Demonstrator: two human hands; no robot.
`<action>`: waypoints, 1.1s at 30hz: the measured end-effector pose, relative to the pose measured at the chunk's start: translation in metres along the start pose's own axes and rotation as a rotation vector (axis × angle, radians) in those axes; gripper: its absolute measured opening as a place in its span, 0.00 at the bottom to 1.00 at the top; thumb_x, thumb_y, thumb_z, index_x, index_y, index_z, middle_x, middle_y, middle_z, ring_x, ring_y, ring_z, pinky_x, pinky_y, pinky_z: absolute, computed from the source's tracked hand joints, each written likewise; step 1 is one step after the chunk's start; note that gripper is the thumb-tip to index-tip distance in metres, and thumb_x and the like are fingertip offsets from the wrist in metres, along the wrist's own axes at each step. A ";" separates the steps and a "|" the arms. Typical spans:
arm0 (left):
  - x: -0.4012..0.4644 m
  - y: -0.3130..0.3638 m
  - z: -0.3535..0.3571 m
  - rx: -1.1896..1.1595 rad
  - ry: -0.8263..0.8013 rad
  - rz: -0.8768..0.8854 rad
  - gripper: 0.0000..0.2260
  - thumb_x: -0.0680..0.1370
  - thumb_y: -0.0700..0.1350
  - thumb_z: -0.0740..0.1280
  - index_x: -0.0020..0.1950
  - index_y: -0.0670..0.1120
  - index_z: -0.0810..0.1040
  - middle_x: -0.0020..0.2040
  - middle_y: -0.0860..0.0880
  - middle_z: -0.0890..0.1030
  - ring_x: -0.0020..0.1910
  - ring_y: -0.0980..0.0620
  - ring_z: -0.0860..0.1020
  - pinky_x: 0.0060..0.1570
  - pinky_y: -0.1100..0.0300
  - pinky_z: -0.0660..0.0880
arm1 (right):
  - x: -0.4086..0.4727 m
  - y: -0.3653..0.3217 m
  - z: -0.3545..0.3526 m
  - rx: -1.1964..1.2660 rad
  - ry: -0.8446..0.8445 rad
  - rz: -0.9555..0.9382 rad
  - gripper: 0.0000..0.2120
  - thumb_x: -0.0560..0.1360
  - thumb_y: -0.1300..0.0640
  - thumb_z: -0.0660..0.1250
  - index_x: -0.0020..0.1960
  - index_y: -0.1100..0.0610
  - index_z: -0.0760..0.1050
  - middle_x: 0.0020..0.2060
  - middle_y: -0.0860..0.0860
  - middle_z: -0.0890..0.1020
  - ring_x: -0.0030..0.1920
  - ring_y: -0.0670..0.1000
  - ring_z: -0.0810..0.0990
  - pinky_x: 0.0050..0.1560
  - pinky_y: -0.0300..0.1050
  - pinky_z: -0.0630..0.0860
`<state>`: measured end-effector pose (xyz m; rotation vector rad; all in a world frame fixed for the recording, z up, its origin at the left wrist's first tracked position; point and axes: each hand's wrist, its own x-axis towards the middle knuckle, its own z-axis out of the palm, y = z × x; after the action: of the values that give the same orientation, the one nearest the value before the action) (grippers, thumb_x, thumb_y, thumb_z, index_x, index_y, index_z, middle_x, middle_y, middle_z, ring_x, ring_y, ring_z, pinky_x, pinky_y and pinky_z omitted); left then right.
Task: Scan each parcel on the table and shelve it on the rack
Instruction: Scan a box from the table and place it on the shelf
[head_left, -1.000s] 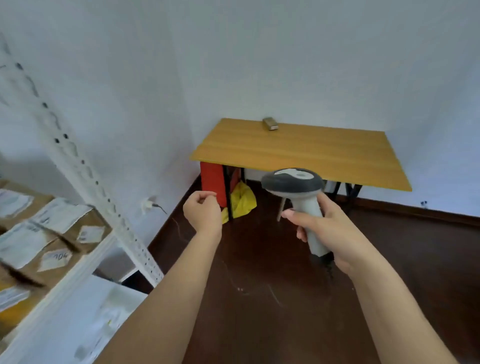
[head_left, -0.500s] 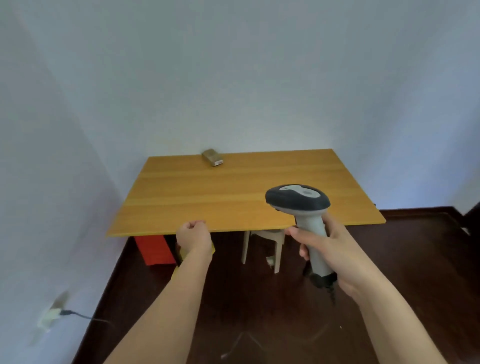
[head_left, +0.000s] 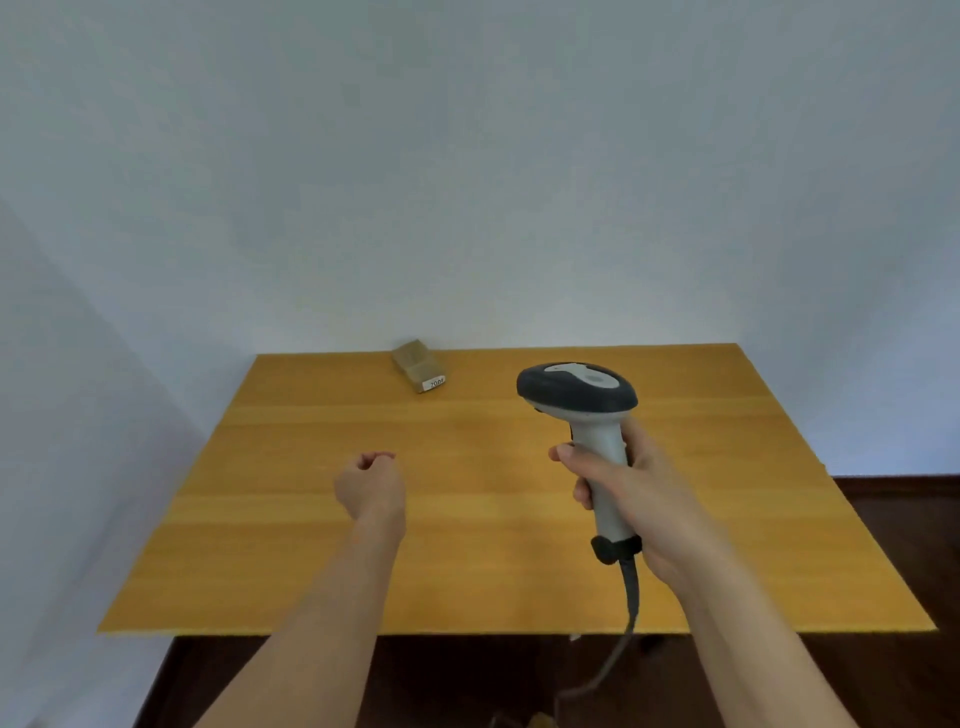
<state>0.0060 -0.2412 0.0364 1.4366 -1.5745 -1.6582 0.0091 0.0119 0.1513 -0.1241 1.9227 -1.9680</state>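
A small brown cardboard parcel (head_left: 418, 365) with a white label on its near end lies at the far edge of the wooden table (head_left: 467, 571), close to the wall. My right hand (head_left: 631, 491) grips the handle of a grey and white barcode scanner (head_left: 582, 400), held upright above the table's right half, its cable hanging down past the front edge. My left hand (head_left: 370, 483) hovers over the table's middle with fingers curled into a loose fist, holding nothing. The rack is out of view.
White walls stand behind and to the left of the table. Dark wooden floor (head_left: 904, 519) shows to the right and below the front edge.
The view has swung from the rack to face the table and come closer. Both hands now hang over the tabletop; the scanner stays in my right hand.
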 end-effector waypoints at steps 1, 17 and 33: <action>0.015 0.006 0.011 -0.006 0.003 0.001 0.11 0.77 0.33 0.58 0.41 0.43 0.78 0.36 0.47 0.75 0.30 0.50 0.70 0.30 0.59 0.66 | 0.024 -0.006 0.001 -0.005 -0.009 -0.004 0.15 0.74 0.56 0.73 0.59 0.46 0.76 0.50 0.56 0.84 0.32 0.46 0.76 0.36 0.36 0.76; 0.247 0.012 0.178 0.852 -0.469 0.401 0.25 0.76 0.41 0.65 0.73 0.43 0.66 0.72 0.43 0.67 0.68 0.42 0.69 0.61 0.51 0.68 | 0.259 0.024 0.057 -0.091 0.093 0.218 0.15 0.74 0.55 0.73 0.57 0.42 0.77 0.51 0.58 0.83 0.38 0.49 0.80 0.41 0.41 0.79; 0.229 -0.062 0.166 1.214 -0.406 0.624 0.25 0.73 0.70 0.60 0.46 0.47 0.77 0.50 0.50 0.75 0.56 0.47 0.70 0.61 0.51 0.67 | 0.312 0.061 0.061 -0.085 0.063 0.352 0.14 0.75 0.57 0.72 0.58 0.46 0.76 0.51 0.59 0.82 0.37 0.49 0.79 0.40 0.41 0.78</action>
<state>-0.2020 -0.3449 -0.1360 0.7845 -3.1117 -0.5576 -0.2457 -0.1478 0.0317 0.2408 1.9136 -1.6768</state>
